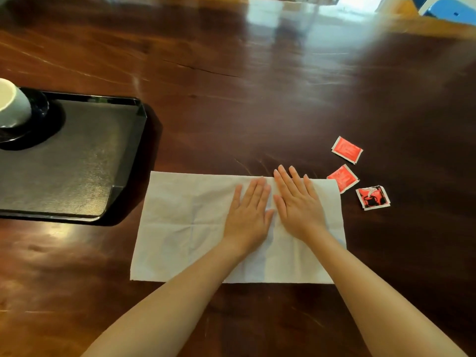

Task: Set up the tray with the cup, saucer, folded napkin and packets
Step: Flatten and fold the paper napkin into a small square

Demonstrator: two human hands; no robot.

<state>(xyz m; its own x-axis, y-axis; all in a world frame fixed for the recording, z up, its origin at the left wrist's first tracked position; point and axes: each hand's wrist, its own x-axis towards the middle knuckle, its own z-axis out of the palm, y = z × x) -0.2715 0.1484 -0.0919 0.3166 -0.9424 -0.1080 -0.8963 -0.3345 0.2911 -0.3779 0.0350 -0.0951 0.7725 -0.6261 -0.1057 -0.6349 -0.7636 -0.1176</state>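
Far left: your cup (11,104), white, sits on a dark saucer (38,119), partly cut off by the frame edge. Both stand at the far left corner of the black tray (90,155); the rest of the tray floor shows bare and dull. The tray rests on the dark wooden bench (231,86), glossy, with window glare toward the far side.

Just right of the tray, apart from it: the white napkin (180,222) lies flat on the bench as a wide rectangle, with faint fold creases crossing its left half.

On the napkin's right half, your left hand (248,215) lies palm down, fingers (253,194) straight and held close together, thumb out to the right. It grips nothing, only presses flat.

Right beside it, your right hand (300,210) lies palm down too, fingers (283,181) slightly spread, tips reaching past the napkin's far edge onto the wood. The two thumbs nearly meet; whether they touch, you cannot tell. Both forearms are bare.

Right of the napkin: three red packets (360,173) lie loose on the bench. The far one (347,150) lies well apart; the middle one (343,178) touches or just overlaps the napkin's far right corner; the near one (373,197) carries a dark cup print
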